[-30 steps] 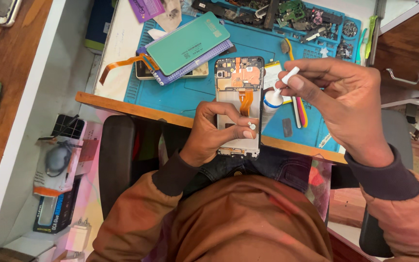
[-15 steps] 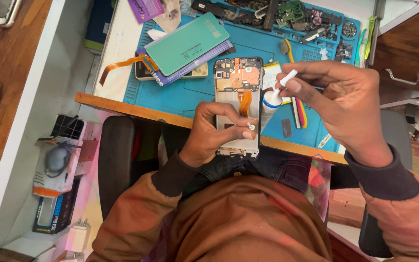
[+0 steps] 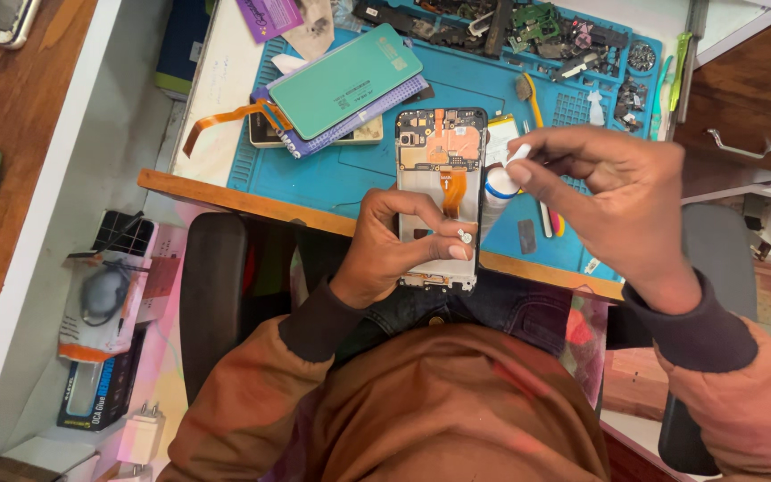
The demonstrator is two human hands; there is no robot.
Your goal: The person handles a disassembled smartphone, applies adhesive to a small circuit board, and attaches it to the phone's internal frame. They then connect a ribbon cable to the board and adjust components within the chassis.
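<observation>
Over the blue repair mat [image 3: 359,174], the left hand [image 3: 394,245] grips an opened smartphone [image 3: 440,192]; right hand [image 3: 622,201] fingers pinch a small white nozzle [image 3: 518,153].

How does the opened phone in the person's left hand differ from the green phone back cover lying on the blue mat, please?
The opened phone shows its insides, an orange flex cable and circuit parts; the green back cover is a plain, smooth panel. The phone is gripped by the left hand at the mat's near edge and stands lengthwise away from the person; the cover lies untouched, slanted, on a stack of other panels. Both are phone-sized rectangles with rounded corners.
</observation>
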